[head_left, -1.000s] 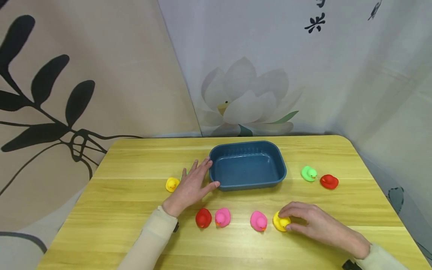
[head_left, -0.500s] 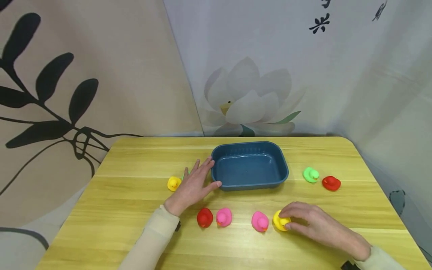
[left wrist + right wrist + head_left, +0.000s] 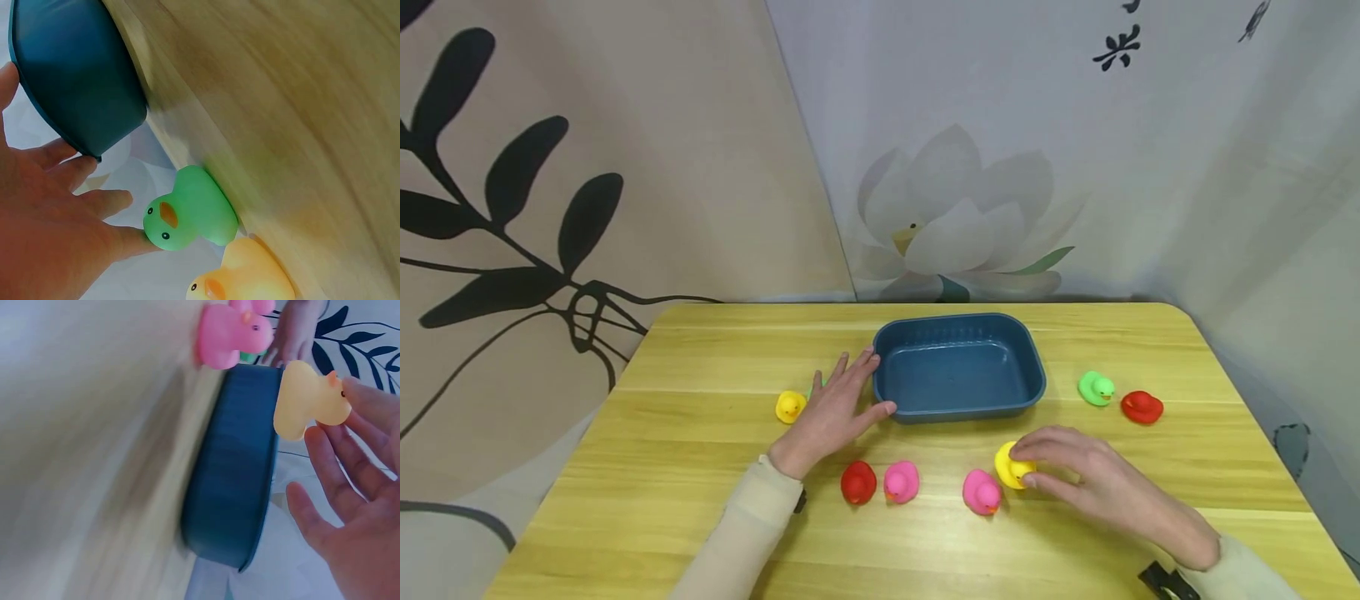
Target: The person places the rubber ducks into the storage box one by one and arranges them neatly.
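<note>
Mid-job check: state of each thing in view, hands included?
Left hand: spread, touching tub.
Tub: upright on table.
Right hand: holding right yellow duck.
Right yellow duck: held, off table.
Left yellow duck: upright on table.
Left green duck: upright on table, beside left hand.
Right green duck: upright on table.
Left pink duck: upright on table.
Right pink duck: upright on table.
Left red duck: on table.
Right red duck: on table.

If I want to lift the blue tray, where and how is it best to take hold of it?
Probably by the rim at its two short ends, one hand from the left, one from the right: the tray is longest sideways, with thin raised walls to pinch. The left hand is at the left end; nothing stands against the right end.
</note>
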{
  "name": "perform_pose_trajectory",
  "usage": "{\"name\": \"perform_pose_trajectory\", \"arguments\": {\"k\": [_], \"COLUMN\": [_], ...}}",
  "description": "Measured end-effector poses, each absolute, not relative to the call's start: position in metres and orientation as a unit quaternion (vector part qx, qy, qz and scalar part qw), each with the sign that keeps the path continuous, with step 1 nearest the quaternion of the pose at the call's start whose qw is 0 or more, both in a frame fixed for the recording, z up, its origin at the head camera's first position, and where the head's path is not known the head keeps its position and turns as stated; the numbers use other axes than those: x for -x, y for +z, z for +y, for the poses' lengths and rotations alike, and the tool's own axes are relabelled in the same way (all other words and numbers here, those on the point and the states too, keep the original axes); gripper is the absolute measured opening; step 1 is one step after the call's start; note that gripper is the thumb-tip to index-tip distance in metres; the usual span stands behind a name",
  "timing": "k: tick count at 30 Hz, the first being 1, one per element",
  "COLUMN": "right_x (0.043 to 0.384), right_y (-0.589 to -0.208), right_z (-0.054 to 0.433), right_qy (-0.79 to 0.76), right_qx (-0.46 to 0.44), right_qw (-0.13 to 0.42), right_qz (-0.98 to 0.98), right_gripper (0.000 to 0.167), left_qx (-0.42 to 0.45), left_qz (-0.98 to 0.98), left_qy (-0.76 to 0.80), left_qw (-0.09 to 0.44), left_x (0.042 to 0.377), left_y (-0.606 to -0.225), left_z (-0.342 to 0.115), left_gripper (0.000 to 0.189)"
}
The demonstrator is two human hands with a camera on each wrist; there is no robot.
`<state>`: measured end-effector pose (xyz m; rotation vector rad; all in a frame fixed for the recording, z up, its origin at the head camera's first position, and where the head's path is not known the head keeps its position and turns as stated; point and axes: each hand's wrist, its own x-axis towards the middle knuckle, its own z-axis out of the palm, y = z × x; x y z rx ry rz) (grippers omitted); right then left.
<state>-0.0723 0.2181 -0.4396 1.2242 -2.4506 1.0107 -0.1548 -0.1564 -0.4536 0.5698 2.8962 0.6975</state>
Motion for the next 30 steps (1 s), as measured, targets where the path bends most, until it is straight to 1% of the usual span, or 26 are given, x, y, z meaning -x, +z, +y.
{"name": "perform_pose_trajectory", "arguments": {"k": [5,11,16,21,25,30], "right_x": [0.075,0.082,0.092,0.101,0.109,0.121], "right_y": [-0.431,-0.421,-0.414,-0.409,-0.405,-0.397], "right_z": [0.210,0.196,0.183,0.174,0.167,0.161], "right_qy": [0.346,0.355,0.359,0.364,0.374,0.370], "right_qx": [-0.415,-0.418,-0.423,-0.418,-0.419,-0.428], "right_qw": [0.116,0.131,0.137,0.129,0.123,0.130], "right_qz": [-0.834,-0.826,-0.820,-0.822,-0.818,-0.814], "right_gripper": [0.034,0.030,0.028,0.030,0.033,0.036], "left_qx": [-0.190,-0.185,-0.194,-0.199,-0.197,-0.195], "left_qz": [0.954,0.953,0.951,0.948,0.948,0.948], "left_qy": [0.227,0.232,0.238,0.249,0.250,0.250], "left_qw": [0.053,0.053,0.032,0.021,0.026,0.034], "left_x": [0.155,0.153,0.152,0.152,0.152,0.153], "left_y": [-0.454,-0.452,-0.453,-0.452,-0.452,-0.452], "left_z": [-0.156,-0.156,-0.155,-0.153,-0.153,-0.152], "left_gripper": [0.084,0.074,0.068,0.066,0.066,0.066]}}
